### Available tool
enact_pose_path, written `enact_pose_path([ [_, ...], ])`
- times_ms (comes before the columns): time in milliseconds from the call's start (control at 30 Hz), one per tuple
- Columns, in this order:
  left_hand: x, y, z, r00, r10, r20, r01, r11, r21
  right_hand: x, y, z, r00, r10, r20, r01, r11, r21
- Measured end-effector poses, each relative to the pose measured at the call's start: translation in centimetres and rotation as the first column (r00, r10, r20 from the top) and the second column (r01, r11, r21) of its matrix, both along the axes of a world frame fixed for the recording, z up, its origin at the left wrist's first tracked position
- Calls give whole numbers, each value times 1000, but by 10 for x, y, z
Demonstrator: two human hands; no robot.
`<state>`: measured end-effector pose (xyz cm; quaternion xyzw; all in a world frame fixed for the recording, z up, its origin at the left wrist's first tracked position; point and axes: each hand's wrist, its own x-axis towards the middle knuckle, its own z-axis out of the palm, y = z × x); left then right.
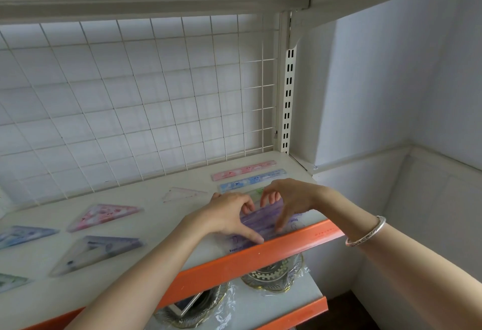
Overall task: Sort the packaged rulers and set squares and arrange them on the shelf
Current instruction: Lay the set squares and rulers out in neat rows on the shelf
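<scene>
Both my hands hold a purple packaged ruler near the front right of the shelf. My left hand pinches its left part with thumb and curled fingers. My right hand pinches its right part from above. Behind lie a green ruler, mostly hidden by my hands, a blue ruler and a pink ruler, laid in parallel. Set squares lie to the left: a clear one, a pink one, a purple one, a blue one and a green one.
A white wire grid backs the shelf, with a slotted upright at its right end. An orange strip edges the shelf front. Wrapped gold-rimmed plates sit on the lower shelf. A white wall stands to the right.
</scene>
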<state>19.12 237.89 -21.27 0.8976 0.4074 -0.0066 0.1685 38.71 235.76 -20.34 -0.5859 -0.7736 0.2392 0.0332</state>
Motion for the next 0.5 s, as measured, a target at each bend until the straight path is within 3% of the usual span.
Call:
enact_pose_path([
  [300,-1,8,-7,994,76,84,-59,982,-181,1,-4,-1,999,-2,-54,1,1000,-25],
  [500,-3,11,-5,990,67,123,-41,979,-200,4,2,2,992,-4,-124,-3,998,-59],
])
